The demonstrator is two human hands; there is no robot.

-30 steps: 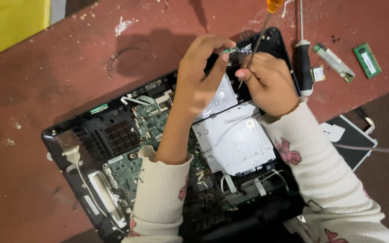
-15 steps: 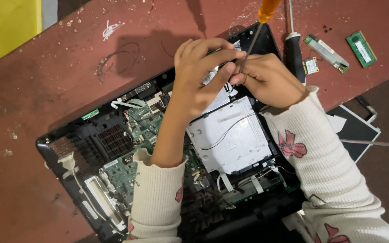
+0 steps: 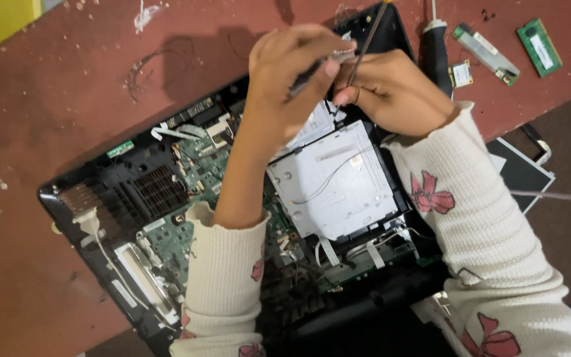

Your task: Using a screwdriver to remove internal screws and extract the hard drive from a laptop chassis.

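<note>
Head view: one opened laptop chassis [image 3: 133, 198] lay on the reddish tabletop [image 3: 47, 99], its green circuit board [image 3: 193, 238] and one silver drive cage [image 3: 338, 185] exposed. Two hands met over the far edge of the cage. The right hand [image 3: 391, 92] had its grip closed around the thin shaft of one screwdriver [image 3: 365, 39], whose tip pointed down at the chassis. The left hand [image 3: 292, 79] pinched a small dark part just beside that shaft; what it was could not be told. A second screwdriver, with a black handle [image 3: 434, 53], lay near the right hand. Three loose circuit cards [image 3: 536, 46] rested on the tabletop beyond it.
</note>
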